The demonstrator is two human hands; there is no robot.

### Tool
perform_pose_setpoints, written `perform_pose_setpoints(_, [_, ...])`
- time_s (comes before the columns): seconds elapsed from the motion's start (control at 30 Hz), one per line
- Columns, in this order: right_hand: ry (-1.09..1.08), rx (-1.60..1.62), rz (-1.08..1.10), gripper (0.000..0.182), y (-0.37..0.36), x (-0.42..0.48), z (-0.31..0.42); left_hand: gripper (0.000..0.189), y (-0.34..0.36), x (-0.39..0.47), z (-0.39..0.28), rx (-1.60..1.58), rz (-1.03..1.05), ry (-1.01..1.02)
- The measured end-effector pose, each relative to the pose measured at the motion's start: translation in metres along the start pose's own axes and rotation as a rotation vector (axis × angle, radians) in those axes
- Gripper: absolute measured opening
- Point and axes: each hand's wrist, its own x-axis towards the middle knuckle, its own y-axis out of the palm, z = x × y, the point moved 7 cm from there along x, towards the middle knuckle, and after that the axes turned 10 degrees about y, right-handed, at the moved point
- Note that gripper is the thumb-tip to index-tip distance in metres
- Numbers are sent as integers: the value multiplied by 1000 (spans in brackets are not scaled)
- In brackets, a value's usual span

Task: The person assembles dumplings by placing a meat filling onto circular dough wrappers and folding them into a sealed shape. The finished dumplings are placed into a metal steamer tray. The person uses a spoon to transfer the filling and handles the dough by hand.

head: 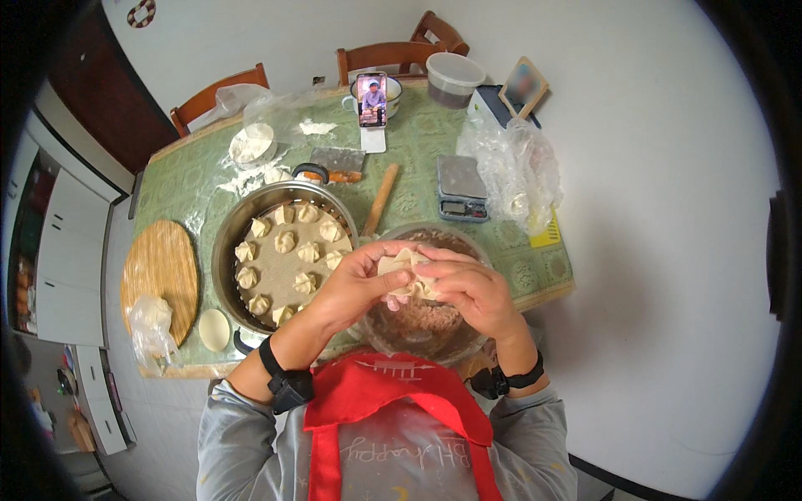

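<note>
Between my two hands is a dough wrapper [408, 273] with a pleated, gathered edge. My left hand [366, 275] cups it from the left, thumb across its front. The fingers of my right hand [467, 285] pinch its folds from the right. Below both hands is a large bowl [473, 244] with pinkish minced filling [423, 316]. To the left stands a round metal steamer pot [220, 250], its lined tray bearing several pleated dumplings [308, 252]. A flat round dough wrapper [214, 330] lies at the pot's lower left. Whatever the wrapper encloses is hidden by my fingers.
A rolling pin [381, 199] and a kitchen scale [462, 188] lie beyond the bowl. Plastic bags [520, 169] are at the right, a flour bowl [252, 145] and cleaver [338, 160] at the back. A phone [372, 100] stands upright. Bagged dough [152, 319] rests on a wooden board [163, 269].
</note>
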Motion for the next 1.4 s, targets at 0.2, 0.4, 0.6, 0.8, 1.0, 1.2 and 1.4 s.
perform_pose_setpoints(0.2, [-28,60,-61,22,-5,-1,-1,41,8,-1,-10,-196,-116,-78])
perform_pose_setpoints(0.4, [-58,-41,-58,22,-4,0,3,40,4,1,-12,-195,-152,-91])
perform_pose_setpoints(0.6, [-84,-202,-8,20,1,2,7,39,3,2,-14,-188,-151,-81])
perform_pose_setpoints(0.8, [187,103,24,19,6,4,-4,40,4,7,-20,-127,-135,-142])
perform_pose_setpoints(1.0, [8,-190,111,13,7,12,10,40,9,9,-28,48,-84,-163])
perform_pose_setpoints(1.2, [-42,-155,65,11,3,12,13,43,15,9,-34,137,-64,-60])
perform_pose_setpoints(1.4, [-111,-134,-111,9,-7,15,13,54,33,7,-52,324,33,178])
